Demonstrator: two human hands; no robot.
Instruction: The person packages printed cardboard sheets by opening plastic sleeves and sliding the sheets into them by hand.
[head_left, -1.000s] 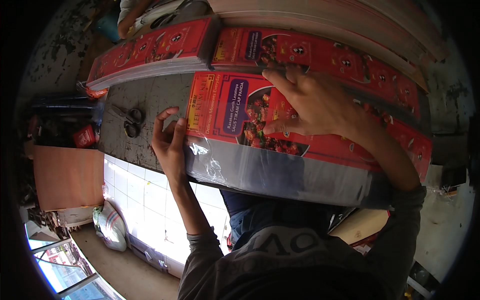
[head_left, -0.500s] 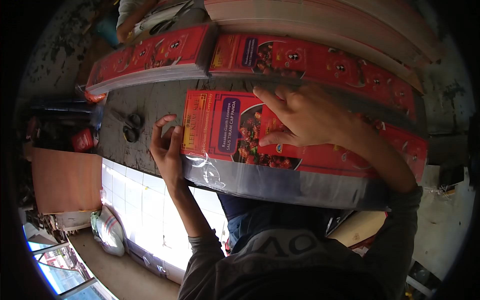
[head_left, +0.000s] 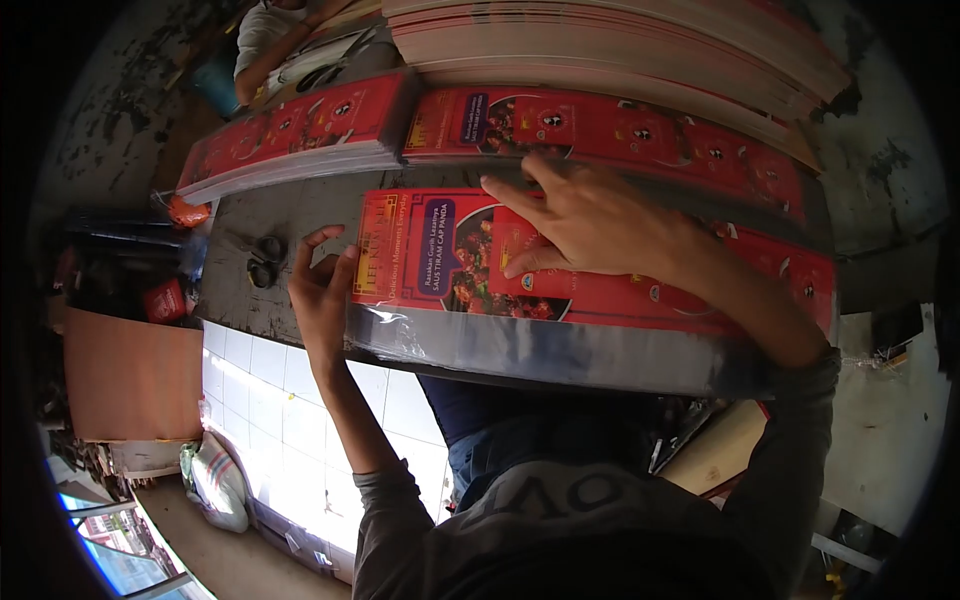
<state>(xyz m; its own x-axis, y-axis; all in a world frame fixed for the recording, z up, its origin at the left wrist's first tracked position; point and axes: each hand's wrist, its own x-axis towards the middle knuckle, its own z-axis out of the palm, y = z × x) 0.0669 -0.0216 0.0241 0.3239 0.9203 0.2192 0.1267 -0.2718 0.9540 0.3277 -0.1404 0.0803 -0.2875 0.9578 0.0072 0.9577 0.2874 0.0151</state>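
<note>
A long red printed sheet (head_left: 590,295) with food pictures lies across the table before me, with clear plastic film (head_left: 560,350) along its near side. My right hand (head_left: 600,220) rests palm down over the sheet, fingers spread and thumb stretched out. At the sheet's left end is my left hand (head_left: 322,290), its thumb tip by the edge and its fingers bent, with a gap between thumb and forefinger. I cannot tell how many sheets lie under the top one.
Behind lie two stacks of similar red sheets, one at left (head_left: 300,125) and one at right (head_left: 600,130). Black scissors (head_left: 265,262) lie on the dark worn table (head_left: 310,200). Tall piles of board (head_left: 600,50) stand farther back. Another person's arm (head_left: 255,75) shows at top left.
The view has shifted slightly. My right hand's fingers have spread a little more and moved slightly left over the sheet. My left hand remains by the sheet's left end.
</note>
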